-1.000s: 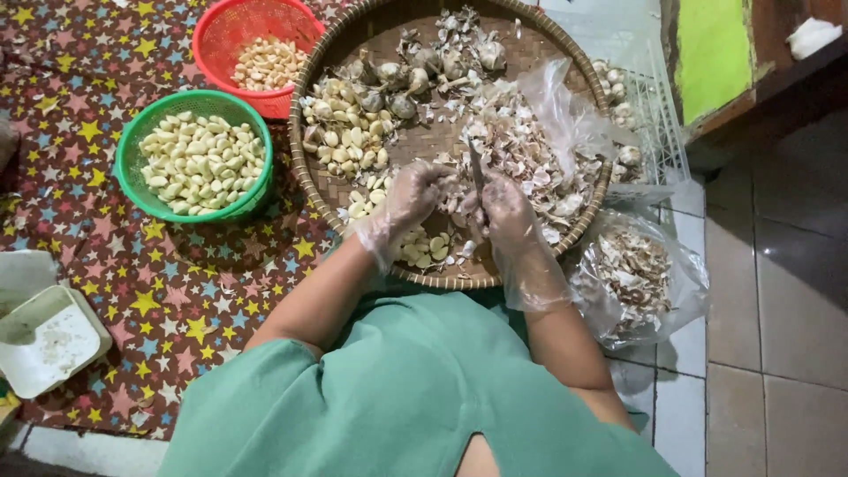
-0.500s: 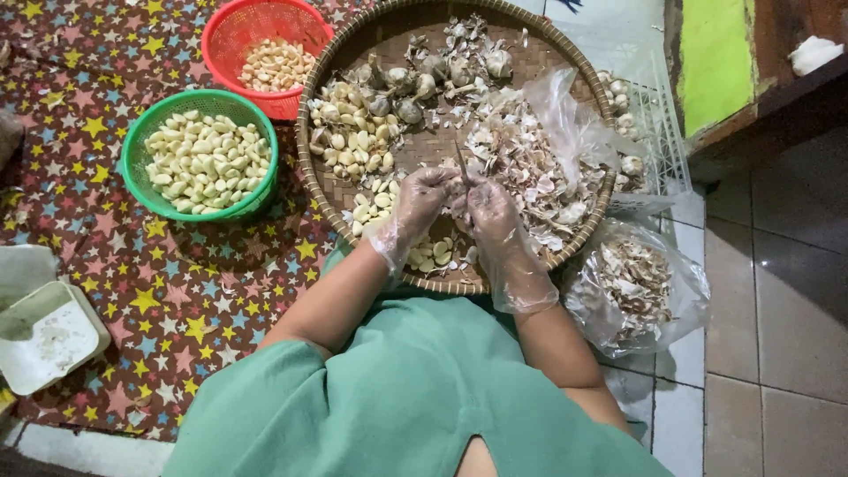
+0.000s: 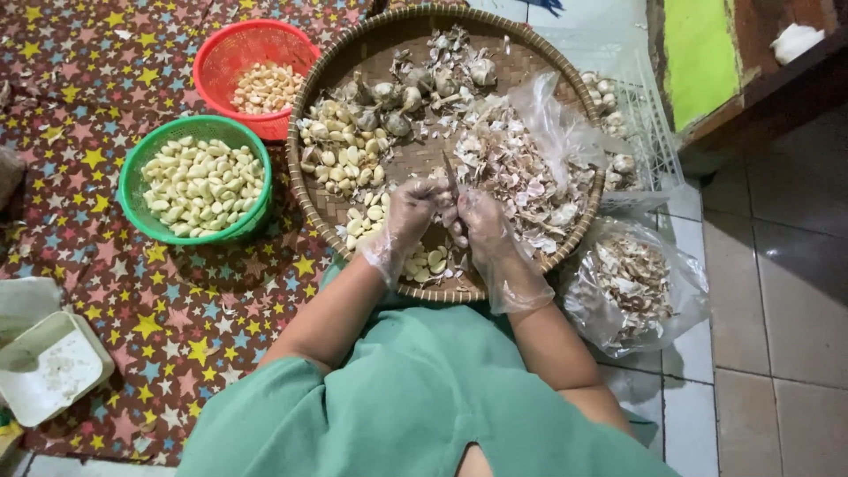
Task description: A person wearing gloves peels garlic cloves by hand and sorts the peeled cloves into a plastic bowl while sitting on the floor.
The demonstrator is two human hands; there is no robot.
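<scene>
Pinched in your gloved right hand (image 3: pixel 481 221) was a small knife (image 3: pixel 452 181); your left hand (image 3: pixel 413 208) gripped a garlic clove over the woven tray (image 3: pixel 309 194).

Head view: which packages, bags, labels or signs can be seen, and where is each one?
Clear plastic bag: on the floor tiles right of the woven tray, rumpled, holding pale garlic skins.
Clear plastic sheet or bag: on the tray's right side, crumpled, see-through.
No labels, signs or screens show.

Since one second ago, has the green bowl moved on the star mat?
No. The green bowl keeps its place beside the red basket and the woven tray.
</scene>
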